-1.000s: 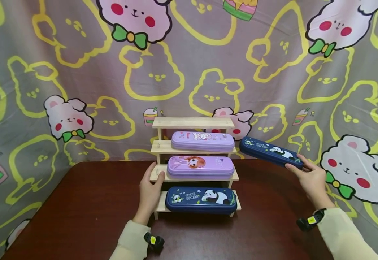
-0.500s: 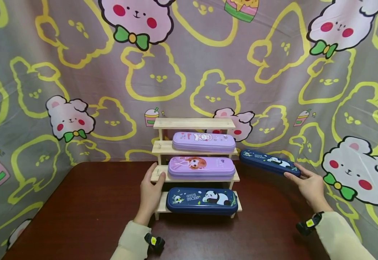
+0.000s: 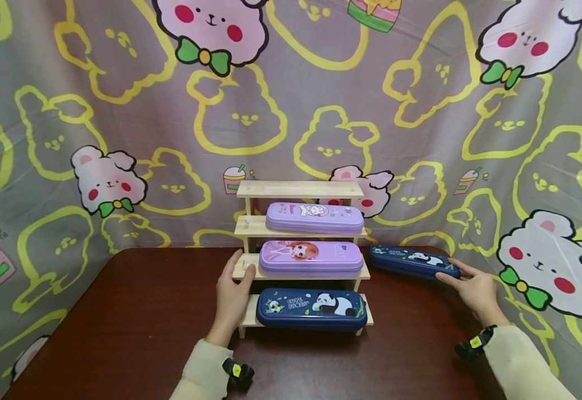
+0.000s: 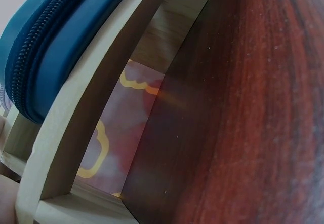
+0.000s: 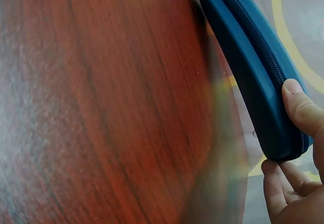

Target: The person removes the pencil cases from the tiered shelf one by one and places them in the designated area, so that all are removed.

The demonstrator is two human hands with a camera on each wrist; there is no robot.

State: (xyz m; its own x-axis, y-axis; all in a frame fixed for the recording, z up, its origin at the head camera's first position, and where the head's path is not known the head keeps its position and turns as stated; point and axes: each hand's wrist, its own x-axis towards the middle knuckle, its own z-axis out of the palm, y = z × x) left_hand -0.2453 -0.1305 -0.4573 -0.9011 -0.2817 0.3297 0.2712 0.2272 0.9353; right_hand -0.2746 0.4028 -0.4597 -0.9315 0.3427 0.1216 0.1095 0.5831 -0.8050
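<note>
A stepped wooden rack [image 3: 301, 190] stands at the back of the dark wooden table [image 3: 135, 328]. Its empty top step sits above a lilac pencil case [image 3: 314, 217], a pink-lilac case with a girl's face [image 3: 311, 256] and a navy panda case [image 3: 312, 309] on the lowest step. My left hand [image 3: 232, 294] grips the rack's left side at the third step. My right hand [image 3: 473, 289] holds the right end of a second navy panda case [image 3: 413, 261], thumb on its zip edge [image 5: 298, 107], low over the table to the right of the rack.
A grey cloth with yellow bear outlines and pink bears [image 3: 120, 111] hangs behind and wraps both sides. The left wrist view shows the rack's pale frame [image 4: 86, 127] and the navy case's zip [image 4: 45, 67] close up.
My right hand has lowered the second navy case from beside the rack's second step down to table level. The left hand has stayed on the rack.
</note>
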